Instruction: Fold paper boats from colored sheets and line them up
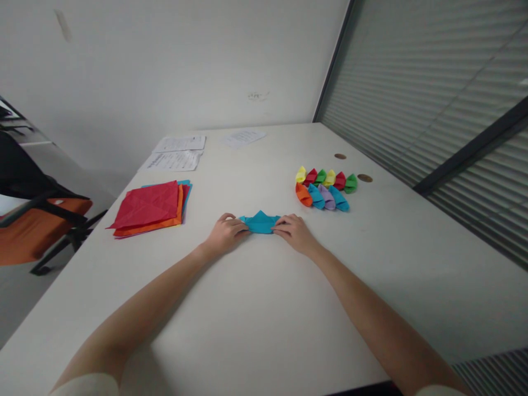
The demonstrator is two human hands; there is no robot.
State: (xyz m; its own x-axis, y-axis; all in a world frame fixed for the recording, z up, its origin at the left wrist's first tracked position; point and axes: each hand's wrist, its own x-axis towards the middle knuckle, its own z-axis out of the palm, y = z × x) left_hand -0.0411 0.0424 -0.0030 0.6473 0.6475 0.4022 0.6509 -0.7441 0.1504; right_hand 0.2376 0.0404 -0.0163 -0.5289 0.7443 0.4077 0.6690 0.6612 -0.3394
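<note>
A blue folded paper boat [261, 223] lies on the white table in front of me, its pointed peak facing away. At its left end, my left hand [228, 231] has its fingers closed on the paper. My right hand [295, 231] grips the opposite end between thumb and fingers. The underside of the boat and the fingertips' exact hold are hidden. Off to the right of my right hand sit several finished paper boats in two rows, among them an orange boat [303, 194] and a green boat [351, 183].
To the left lies a stack of coloured paper sheets [148, 204], red on top. Printed pages [175, 160] rest near the back left. Two round holes pierce the tabletop [264, 308] near its right edge, beside a window with blinds [412, 93]. An orange-seated chair [45, 225] stands left.
</note>
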